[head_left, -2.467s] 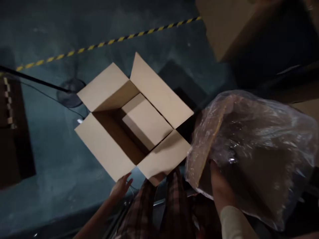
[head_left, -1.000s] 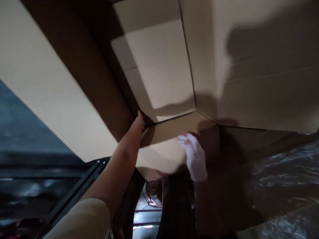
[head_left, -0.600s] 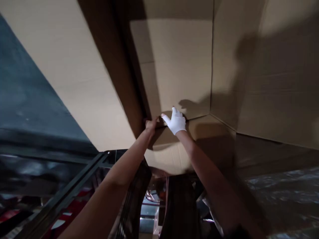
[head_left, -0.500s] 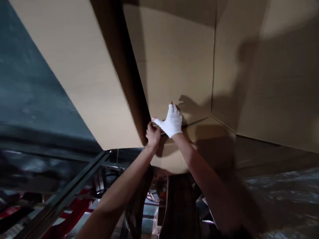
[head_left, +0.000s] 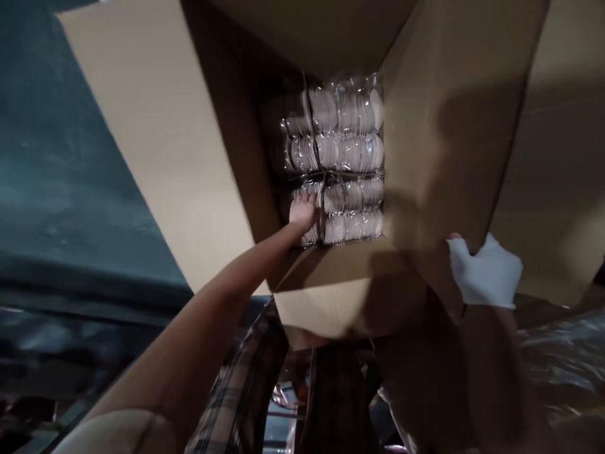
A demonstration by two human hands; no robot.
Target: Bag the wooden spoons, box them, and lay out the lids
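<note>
A large open cardboard box point(head_left: 155, 145) fills the view, its flaps spread outward. At its bottom lies a clear-wrapped bundle of white disc-shaped pieces point(head_left: 340, 157), tied with dark string. My bare left hand point(head_left: 303, 211) reaches deep inside and rests on the bundle's near left corner; its fingers are curled against the wrap. My right hand point(head_left: 486, 272), in a white glove, grips the right-hand flap point(head_left: 454, 126) of the box near its lower edge.
Dark grey floor point(head_left: 57, 189) lies to the left of the box. Crinkled clear plastic point(head_left: 562, 372) shows at the lower right. My plaid clothing point(head_left: 246, 391) is below the box's near flap point(head_left: 331, 302).
The bottom cardboard sheet that both hands touched is gone from view and the wrapped bundle now shows. My right hand moved out to the right flap; my left hand reached down onto the bundle.
</note>
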